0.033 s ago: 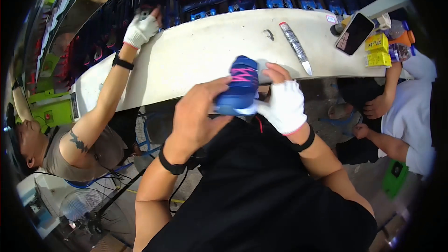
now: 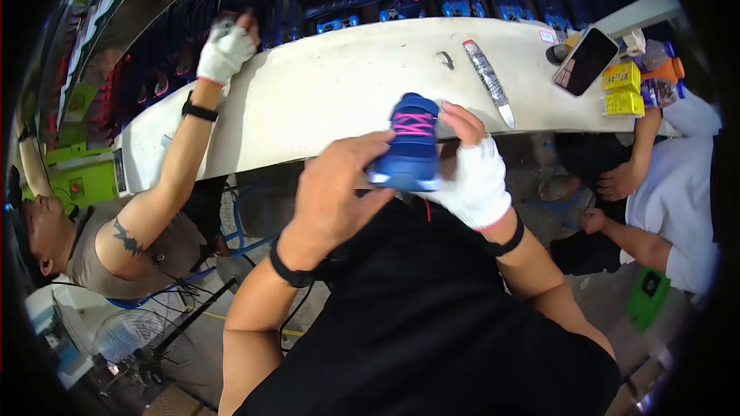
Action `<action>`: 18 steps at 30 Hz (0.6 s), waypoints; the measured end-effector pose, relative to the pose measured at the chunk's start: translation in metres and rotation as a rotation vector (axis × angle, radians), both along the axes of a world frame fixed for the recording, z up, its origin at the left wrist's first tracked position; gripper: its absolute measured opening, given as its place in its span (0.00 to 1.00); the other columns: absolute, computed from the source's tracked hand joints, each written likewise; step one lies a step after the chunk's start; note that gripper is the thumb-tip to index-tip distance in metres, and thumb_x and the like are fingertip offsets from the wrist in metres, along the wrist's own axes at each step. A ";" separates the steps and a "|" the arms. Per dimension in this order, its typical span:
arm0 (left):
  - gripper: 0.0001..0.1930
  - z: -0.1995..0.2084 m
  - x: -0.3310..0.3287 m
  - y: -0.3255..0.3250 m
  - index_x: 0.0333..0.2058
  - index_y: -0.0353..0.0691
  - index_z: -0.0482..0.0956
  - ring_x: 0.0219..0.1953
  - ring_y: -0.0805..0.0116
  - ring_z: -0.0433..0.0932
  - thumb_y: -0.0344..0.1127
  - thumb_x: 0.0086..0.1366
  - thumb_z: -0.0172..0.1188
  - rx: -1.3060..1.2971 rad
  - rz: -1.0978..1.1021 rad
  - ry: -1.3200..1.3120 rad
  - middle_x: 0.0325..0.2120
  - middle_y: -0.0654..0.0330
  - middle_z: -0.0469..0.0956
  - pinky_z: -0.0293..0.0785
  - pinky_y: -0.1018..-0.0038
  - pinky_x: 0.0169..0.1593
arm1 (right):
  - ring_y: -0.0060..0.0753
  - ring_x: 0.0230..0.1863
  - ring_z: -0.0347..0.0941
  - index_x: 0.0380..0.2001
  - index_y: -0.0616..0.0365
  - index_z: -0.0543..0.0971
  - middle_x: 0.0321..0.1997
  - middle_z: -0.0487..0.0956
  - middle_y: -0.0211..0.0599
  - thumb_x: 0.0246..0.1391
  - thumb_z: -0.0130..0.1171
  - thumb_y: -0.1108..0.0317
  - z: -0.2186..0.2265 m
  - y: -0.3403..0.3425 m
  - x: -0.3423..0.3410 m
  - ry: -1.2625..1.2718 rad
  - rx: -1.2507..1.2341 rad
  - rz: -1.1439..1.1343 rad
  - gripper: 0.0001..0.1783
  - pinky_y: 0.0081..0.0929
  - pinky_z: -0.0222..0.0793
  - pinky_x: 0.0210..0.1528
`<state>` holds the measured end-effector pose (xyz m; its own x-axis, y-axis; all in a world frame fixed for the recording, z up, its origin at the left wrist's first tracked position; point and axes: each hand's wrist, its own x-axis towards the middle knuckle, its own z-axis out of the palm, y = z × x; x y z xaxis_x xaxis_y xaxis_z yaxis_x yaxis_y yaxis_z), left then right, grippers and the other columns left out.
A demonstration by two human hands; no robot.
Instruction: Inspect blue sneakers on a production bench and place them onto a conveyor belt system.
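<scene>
A dark blue sneaker (image 2: 414,146) with pink laces is held in front of my body, over the near edge of the white table (image 2: 308,115). Its toe points away from me and its heel end is nearest. My bare left hand (image 2: 339,177) grips the sneaker's left side with fingers and thumb. On the other side, my right hand (image 2: 476,169), in a white glove with bare fingertips, closes on the sneaker. The palm side of the right hand is partly hidden by the shoe.
On the table lie a knife (image 2: 487,81) with a wrapped handle, a dark scrap (image 2: 445,60), a phone (image 2: 587,62) and yellow boxes (image 2: 621,88). Beyond runs a rack (image 2: 362,0) with shoes. A co-worker's gloved hand (image 2: 226,52) reaches there from the left; another person sits right.
The sneaker has shifted slightly right and turned more upright, with both hands moving along with it. At the left, the co-worker's gloved hand has moved slightly left.
</scene>
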<state>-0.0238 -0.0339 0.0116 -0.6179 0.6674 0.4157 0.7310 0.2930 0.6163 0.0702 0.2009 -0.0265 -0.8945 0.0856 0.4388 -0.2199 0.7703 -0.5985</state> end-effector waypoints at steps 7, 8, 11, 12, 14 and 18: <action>0.23 -0.037 0.025 0.039 0.46 0.32 0.85 0.43 0.52 0.88 0.24 0.49 0.81 0.185 0.116 0.232 0.41 0.48 0.87 0.85 0.61 0.41 | 0.51 0.59 0.87 0.57 0.59 0.82 0.55 0.89 0.47 0.40 0.92 0.52 0.038 0.019 -0.014 0.053 -0.166 0.275 0.44 0.46 0.81 0.64; 0.22 -0.041 0.025 0.039 0.44 0.32 0.85 0.41 0.52 0.88 0.23 0.49 0.81 0.189 0.138 0.239 0.39 0.49 0.86 0.84 0.62 0.39 | 0.49 0.54 0.89 0.54 0.58 0.84 0.52 0.90 0.44 0.40 0.92 0.52 0.036 0.019 -0.016 0.042 -0.169 0.211 0.40 0.42 0.85 0.57; 0.19 -0.043 0.022 0.038 0.39 0.32 0.82 0.37 0.52 0.85 0.25 0.49 0.80 0.205 0.064 0.252 0.34 0.51 0.82 0.83 0.61 0.37 | 0.47 0.52 0.90 0.50 0.58 0.84 0.50 0.90 0.42 0.36 0.93 0.53 0.026 0.022 -0.019 0.085 -0.213 0.266 0.40 0.40 0.86 0.54; 0.19 -0.048 0.017 0.040 0.37 0.34 0.80 0.34 0.52 0.83 0.28 0.50 0.81 0.281 0.005 0.260 0.32 0.53 0.79 0.81 0.61 0.36 | 0.47 0.52 0.90 0.49 0.57 0.84 0.48 0.91 0.42 0.36 0.94 0.54 0.025 0.022 -0.021 0.079 -0.272 0.270 0.39 0.42 0.85 0.55; 0.19 -0.052 0.010 0.038 0.37 0.35 0.79 0.34 0.51 0.82 0.30 0.51 0.81 0.310 -0.016 0.214 0.32 0.53 0.80 0.80 0.61 0.36 | 0.47 0.52 0.90 0.48 0.56 0.84 0.47 0.91 0.41 0.35 0.94 0.54 0.028 0.034 -0.027 0.041 -0.284 0.365 0.38 0.42 0.85 0.56; 0.19 -0.062 -0.005 0.039 0.36 0.40 0.79 0.36 0.54 0.81 0.42 0.56 0.80 0.321 -0.092 0.059 0.33 0.56 0.78 0.78 0.61 0.40 | 0.45 0.51 0.90 0.45 0.52 0.83 0.46 0.91 0.40 0.37 0.94 0.57 0.027 0.046 -0.036 0.014 -0.290 0.492 0.34 0.43 0.83 0.58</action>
<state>-0.0286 0.0052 -0.0502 -0.5302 0.5486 0.6465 0.7823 0.0226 0.6225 0.0339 0.2472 0.0006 -0.8535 -0.2209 0.4720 -0.5210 0.3793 -0.7646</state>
